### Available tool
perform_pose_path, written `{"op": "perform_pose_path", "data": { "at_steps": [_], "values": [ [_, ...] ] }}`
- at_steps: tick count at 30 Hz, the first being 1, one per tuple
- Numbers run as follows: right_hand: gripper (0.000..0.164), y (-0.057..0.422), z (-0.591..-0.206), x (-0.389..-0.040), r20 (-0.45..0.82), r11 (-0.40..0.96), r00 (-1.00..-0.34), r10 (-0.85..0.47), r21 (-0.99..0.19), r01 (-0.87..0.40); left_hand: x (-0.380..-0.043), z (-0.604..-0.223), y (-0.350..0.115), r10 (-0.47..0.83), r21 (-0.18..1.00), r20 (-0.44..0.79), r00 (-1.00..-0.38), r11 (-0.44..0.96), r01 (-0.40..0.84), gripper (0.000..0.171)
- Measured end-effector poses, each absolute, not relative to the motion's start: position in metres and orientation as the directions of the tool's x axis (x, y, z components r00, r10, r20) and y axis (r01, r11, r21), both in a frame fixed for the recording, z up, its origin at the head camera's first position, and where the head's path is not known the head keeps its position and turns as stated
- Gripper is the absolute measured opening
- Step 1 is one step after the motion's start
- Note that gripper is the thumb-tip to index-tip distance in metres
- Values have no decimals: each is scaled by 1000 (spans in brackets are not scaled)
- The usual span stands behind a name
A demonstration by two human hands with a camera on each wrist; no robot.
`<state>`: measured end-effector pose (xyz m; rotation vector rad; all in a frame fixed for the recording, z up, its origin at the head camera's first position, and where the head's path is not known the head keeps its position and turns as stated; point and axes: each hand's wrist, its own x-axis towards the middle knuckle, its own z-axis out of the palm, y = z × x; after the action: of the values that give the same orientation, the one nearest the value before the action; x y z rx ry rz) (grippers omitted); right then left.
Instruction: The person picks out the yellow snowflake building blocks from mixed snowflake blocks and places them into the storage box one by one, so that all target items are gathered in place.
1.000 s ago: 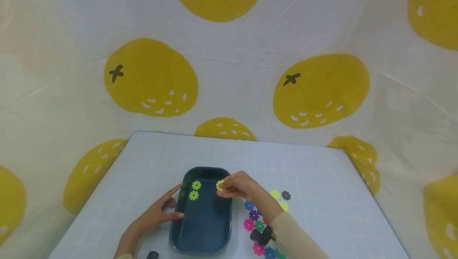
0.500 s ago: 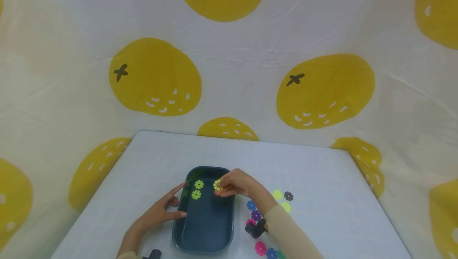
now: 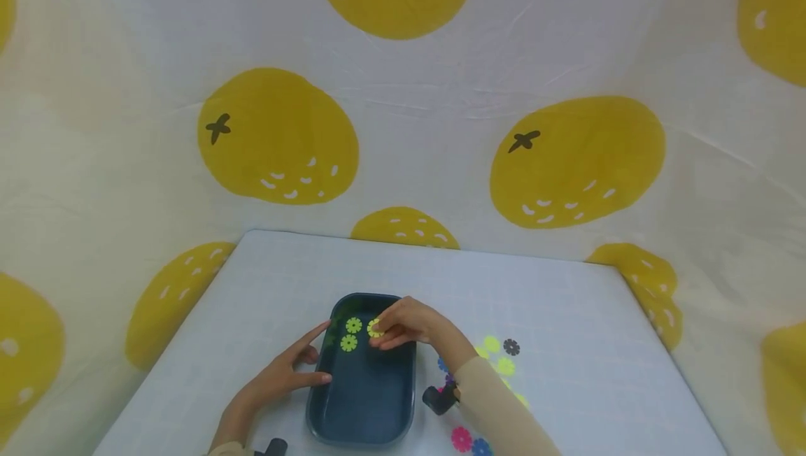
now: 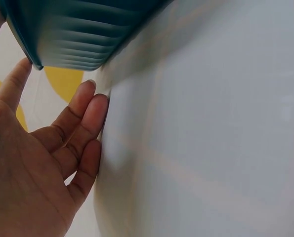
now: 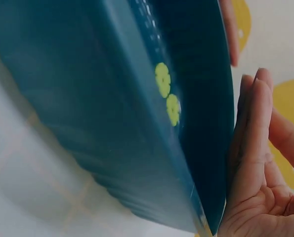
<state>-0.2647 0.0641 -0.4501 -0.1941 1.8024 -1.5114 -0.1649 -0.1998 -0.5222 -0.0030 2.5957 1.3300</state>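
A dark teal rectangular tray (image 3: pixel 362 407) sits on the table. Two yellow-green snowflake discs (image 3: pixel 349 343) lie near its far left corner, and the right wrist view shows both discs (image 5: pixel 162 80) beyond the tray wall. My right hand (image 3: pixel 412 323) reaches over the tray's right rim and pinches a third yellow-green disc (image 3: pixel 373 329), partly covered by the fingers. My left hand (image 3: pixel 280 375) touches the left rim with extended index finger and thumb. In the left wrist view, that hand's (image 4: pixel 33 163) other fingers are slightly bent beside the tray's ribbed outer wall (image 4: pixel 77 37).
Right of the tray lie several loose discs: yellow ones (image 3: pixel 506 366), a dark one (image 3: pixel 511 347), a pink one (image 3: pixel 462 439) and a blue one (image 3: pixel 481 447). My right forearm hides part of this pile. A cloth with a fruit print (image 3: pixel 428 169) hangs behind the table.
My right hand has moved left across the tray with the pinched disc, closer to the two lying discs. The left hand keeps its place at the rim. The head view has shifted slightly.
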Motion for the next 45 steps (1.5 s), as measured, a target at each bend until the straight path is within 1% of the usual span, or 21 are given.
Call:
{"op": "perform_pose_path", "data": {
  "at_steps": [5,12,24,32,39,45],
  "values": [
    [16,57,-451,-266,-445,283,-685,-577,-896,343,-165,-522,-198,80,791,-208,-975,601,-119,97],
    [27,50,-453,-269,-438,275,-677,-592,-899,341,-167,-523,-197,78,793,-208,-975,596,-121,97],
    [23,36,-461,-276,-443,253,-666,-600,-895,367,-169,-525,-198,79,798,-209,-975,590,-124,96],
    [20,30,-459,-277,-435,245,-679,-591,-899,363,-169,-526,-199,74,795,-208,-975,594,-124,96],
    [15,29,-464,-277,-444,249,-684,-578,-895,370,-168,-526,-198,84,800,-209,-974,588,-121,96],
    [15,26,-470,-279,-441,278,-654,-615,-897,343,-167,-524,-200,105,809,-216,-971,577,-118,95]
  ]
}}
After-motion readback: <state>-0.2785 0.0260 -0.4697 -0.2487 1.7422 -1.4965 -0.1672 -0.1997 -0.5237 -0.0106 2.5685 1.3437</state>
